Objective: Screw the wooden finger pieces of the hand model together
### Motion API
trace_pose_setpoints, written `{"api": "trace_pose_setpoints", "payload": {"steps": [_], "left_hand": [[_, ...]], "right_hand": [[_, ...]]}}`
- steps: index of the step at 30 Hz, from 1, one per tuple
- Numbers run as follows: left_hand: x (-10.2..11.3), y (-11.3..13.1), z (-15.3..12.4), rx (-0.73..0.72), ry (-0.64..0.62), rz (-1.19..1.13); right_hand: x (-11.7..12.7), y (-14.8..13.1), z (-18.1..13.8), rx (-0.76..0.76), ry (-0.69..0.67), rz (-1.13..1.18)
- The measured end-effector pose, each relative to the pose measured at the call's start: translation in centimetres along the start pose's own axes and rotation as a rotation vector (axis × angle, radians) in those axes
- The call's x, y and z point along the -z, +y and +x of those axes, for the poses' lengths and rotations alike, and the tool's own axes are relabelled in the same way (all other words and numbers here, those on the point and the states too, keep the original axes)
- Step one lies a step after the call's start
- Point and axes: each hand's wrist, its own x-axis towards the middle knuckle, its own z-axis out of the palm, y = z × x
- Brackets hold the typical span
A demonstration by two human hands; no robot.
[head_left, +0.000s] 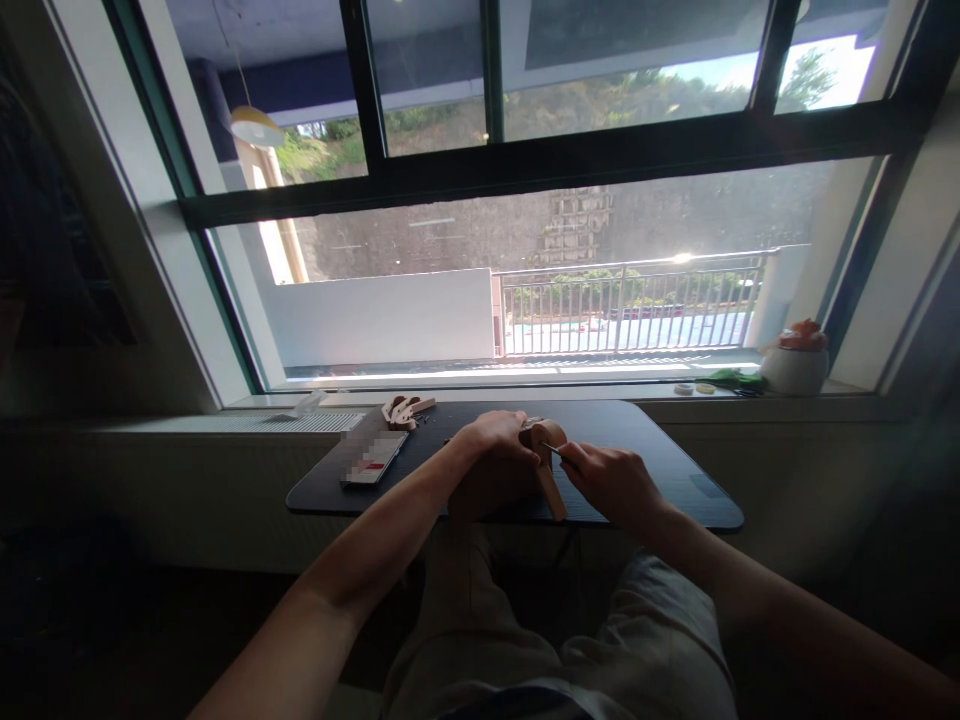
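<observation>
On the dark table, my left hand (501, 436) is closed around a light wooden assembly (553, 494), which has a rounded upper part and a straight leg reaching toward the table's front edge. My right hand (611, 478) grips a thin metal tool (550, 449), whose end meets the wood near the rounded part. Whether it is a screwdriver or a hex key cannot be made out. A brown, boxy shape (491, 488) shows in shadow below my left forearm and hand; its kind is unclear.
Several loose wooden pieces (405, 411) lie at the table's back left, with small dark bits beside them. A flat, partly blurred rectangular object (376, 460) rests nearer. Behind the table (675, 470) are a radiator (285, 424) and a windowsill with a white pot (795, 368).
</observation>
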Motion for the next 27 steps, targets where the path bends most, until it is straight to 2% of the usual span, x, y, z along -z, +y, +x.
{"api": "trace_pose_setpoints", "payload": {"steps": [4, 9, 12, 15, 18, 21, 24, 27], "left_hand": [[-0.2, -0.1, 0.2, 0.014, 0.008, 0.014], [-0.4, -0.6, 0.6, 0.021, -0.011, -0.009], [-0.6, -0.9, 0.8, 0.008, -0.01, -0.018], [-0.7, -1.0, 1.0, 0.008, 0.0, -0.016], [-0.8, -0.9, 1.0, 0.013, 0.005, -0.007], [-0.7, -0.8, 0.9, 0.007, 0.002, -0.005], [-0.5, -0.8, 0.8, 0.009, 0.002, -0.005], [-0.4, -0.6, 0.6, 0.001, 0.004, 0.002]], "right_hand": [[0.3, -0.2, 0.2, -0.169, -0.031, 0.153], [1.0, -0.7, 0.5, -0.172, -0.06, 0.141], [1.6, -0.7, 0.7, -0.101, -0.067, 0.11], [1.9, -0.1, 0.5, 0.047, -0.043, 0.058], [1.6, 0.9, 0.3, 0.205, -0.01, -0.047], [1.0, 1.4, 0.3, 0.271, 0.012, -0.104], [0.4, 1.2, 0.2, 0.212, 0.025, -0.071], [0.1, 0.7, 0.1, 0.046, 0.019, 0.05]]}}
